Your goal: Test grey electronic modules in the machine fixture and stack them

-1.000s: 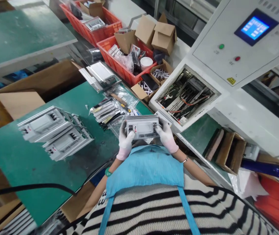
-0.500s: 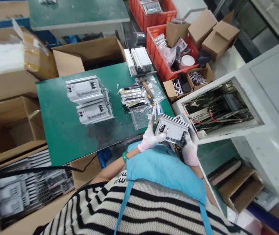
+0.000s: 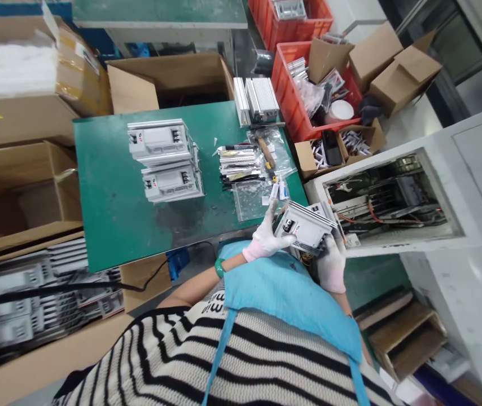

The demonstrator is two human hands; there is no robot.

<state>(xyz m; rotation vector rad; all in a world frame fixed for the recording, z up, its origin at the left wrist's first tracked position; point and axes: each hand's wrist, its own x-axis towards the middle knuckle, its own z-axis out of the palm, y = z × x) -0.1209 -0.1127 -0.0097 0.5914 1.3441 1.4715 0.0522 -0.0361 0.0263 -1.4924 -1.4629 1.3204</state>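
Between my two gloved hands is a silver finned metal housing (image 3: pixel 307 228) with a black terminal block on its face, tilted above the blue apron. My left hand (image 3: pixel 268 237) grips its left end, thumb over the face. Around the right end closes my right hand (image 3: pixel 331 262); some of its fingers are hidden. Similar housings (image 3: pixel 162 141) are stacked on the green table (image 3: pixel 114 225). Near my left hand lie small white-and-blue tubes (image 3: pixel 278 190), a hammer (image 3: pixel 265 151) and a pile of thin strips (image 3: pixel 241 164) beside a clear plastic bag (image 3: pixel 249 203).
Finned housings (image 3: pixel 262 100) stand at the table's far right corner. A red crate (image 3: pixel 287 113) and small cartons of parts (image 3: pixel 306 160) sit beyond. To the right is a white machine (image 3: pixel 427 242) with an opening. Large cardboard boxes (image 3: pixel 67 192) line the left; a black cable (image 3: pixel 97 286) crosses there.
The whole view has shifted, so the table and surroundings sit differently in the picture. Both hands still hold the housing at about the same tilt.
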